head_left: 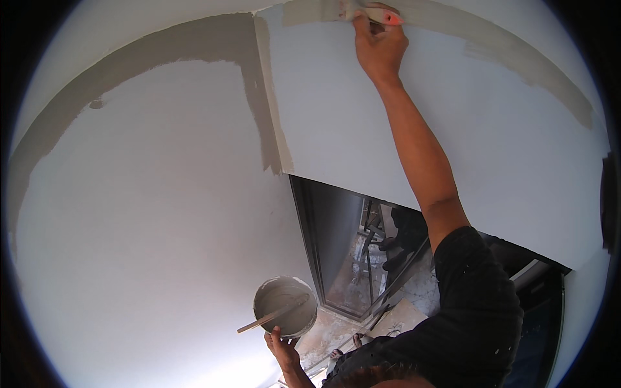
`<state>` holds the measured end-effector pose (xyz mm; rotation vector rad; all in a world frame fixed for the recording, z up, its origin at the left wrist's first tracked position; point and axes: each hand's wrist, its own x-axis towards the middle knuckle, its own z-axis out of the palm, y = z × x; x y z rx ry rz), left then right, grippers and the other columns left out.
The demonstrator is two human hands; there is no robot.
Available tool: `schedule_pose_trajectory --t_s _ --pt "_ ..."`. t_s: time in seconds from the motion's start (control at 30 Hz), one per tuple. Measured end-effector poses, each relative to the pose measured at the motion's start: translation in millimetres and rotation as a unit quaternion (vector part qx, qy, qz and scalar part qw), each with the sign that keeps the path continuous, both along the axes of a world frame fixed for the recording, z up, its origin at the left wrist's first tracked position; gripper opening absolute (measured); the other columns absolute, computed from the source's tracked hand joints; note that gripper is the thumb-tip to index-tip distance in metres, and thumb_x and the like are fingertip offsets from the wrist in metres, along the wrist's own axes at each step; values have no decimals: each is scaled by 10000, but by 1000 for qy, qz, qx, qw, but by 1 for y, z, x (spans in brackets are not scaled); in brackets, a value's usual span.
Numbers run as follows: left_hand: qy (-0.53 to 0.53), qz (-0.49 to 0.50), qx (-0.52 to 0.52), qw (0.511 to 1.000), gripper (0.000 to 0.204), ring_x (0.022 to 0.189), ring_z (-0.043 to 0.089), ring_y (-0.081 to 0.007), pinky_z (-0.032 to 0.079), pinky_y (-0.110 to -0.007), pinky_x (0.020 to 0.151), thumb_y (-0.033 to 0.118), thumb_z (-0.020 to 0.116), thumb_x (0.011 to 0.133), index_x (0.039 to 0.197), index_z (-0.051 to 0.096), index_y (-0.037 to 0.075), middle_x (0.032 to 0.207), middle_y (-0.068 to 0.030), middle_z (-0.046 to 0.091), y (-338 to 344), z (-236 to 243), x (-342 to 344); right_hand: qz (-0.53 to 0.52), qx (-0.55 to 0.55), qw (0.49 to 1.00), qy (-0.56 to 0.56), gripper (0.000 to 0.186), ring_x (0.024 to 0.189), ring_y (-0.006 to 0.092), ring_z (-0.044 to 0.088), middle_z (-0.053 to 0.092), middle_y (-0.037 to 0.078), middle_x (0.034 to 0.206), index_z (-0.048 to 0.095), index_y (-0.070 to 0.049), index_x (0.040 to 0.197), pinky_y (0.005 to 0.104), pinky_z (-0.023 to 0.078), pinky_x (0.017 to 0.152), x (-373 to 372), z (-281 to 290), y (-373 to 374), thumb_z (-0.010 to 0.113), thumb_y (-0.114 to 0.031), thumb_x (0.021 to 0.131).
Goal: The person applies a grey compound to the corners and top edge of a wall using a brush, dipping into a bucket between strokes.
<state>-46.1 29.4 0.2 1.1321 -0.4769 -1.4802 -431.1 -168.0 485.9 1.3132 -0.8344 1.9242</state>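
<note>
At the far edge of the right wall [336,97], I have the right hand [383,52] with fingers clamped on a flat paintbrush [376,12], over the grey coated band [440,18]. Near and left, the left hand [283,352] has its fingers closed on a pail [267,289] of grey coating, a stick [257,323] across it. I judge this as edge coating; next calls for a steady stroke, pail level.
</note>
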Motion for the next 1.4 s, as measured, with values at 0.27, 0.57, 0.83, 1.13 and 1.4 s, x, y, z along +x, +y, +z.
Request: schedule_pose_trajectory --t_s 0.27,0.57,0.83,1.13,1.4 --pt "-10 2 2 1000 586 1159 535 -371 514 -544 854 397 670 838 1287 431 107 1292 -151 501 1 2 1 93 -18 994 -57 207 797 98 636 677 22 871 624 -7 1034 261 509 730 5 -5 5 691 -132 882" --pt "-4 9 -3 1000 606 1154 544 -386 525 -545 856 399 664 839 1300 418 92 1291 -169 498 1 2 -2 90 26 996 -1 222 796 96 599 651 31 903 599 -23 1024 261 500 753 30 0 -48 691 -161 876" --pt "-8 33 10 999 627 1163 537 -396 535 -552 857 406 663 841 1311 404 83 1307 -187 477 2 3 -8 51 15 999 10 239 769 151 659 680 60 840 598 -25 1033 304 529 749 21 8 -79 679 -190 880" --pt "-6 25 1 1000 620 1161 534 -386 530 -559 852 409 667 840 1302 411 83 1287 -178 486 1 -1 -5 12 22 1000 -16 196 770 169 678 698 76 844 613 -21 1012 310 530 717 14 11 -57 667 -170 896" --pt "-2 17 4 1000 638 1169 523 -381 515 -558 867 422 675 830 1304 408 88 1294 -172 480 1 -1 -3 16 24 999 -41 218 777 149 682 704 48 855 625 -43 1007 299 532 738 15 15 -32 687 -203 873"
